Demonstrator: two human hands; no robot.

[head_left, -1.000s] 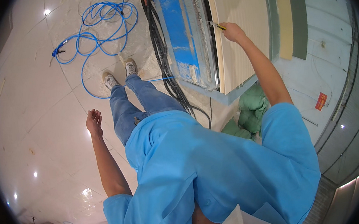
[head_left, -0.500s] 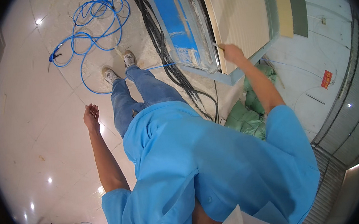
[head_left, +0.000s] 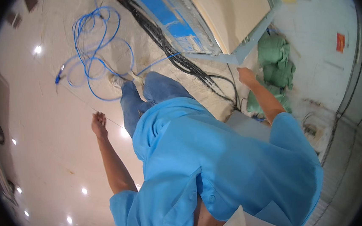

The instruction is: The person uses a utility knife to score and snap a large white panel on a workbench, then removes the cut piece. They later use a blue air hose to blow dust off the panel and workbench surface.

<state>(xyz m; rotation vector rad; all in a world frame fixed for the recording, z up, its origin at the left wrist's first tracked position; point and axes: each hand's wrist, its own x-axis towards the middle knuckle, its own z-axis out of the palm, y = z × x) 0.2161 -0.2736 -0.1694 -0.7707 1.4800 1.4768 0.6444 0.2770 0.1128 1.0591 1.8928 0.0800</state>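
My left hand (head_left: 99,124) hangs over the pale floor beside my leg, its fingers loosely curled and somewhat apart, with nothing visible in them. My right hand (head_left: 246,77) is closed, just off the near corner of a machine bed that carries a pale wood-grain panel (head_left: 235,13). What its fingers hold, if anything, is hidden by the grip and blur. Green sacks (head_left: 275,54) lie beyond and beside my right forearm.
Thick black cables (head_left: 155,34) run along the floor by the blue-and-grey machine side (head_left: 164,12). A tangled blue hose (head_left: 84,48) lies ahead of my feet, one length passing over the cables. A red label (head_left: 340,42) marks the pale surface at right.
My right hand has drawn back from the panel's edge, where a short, slim tool showed in it. The view has shifted, and my left hand's fingers are more curled.
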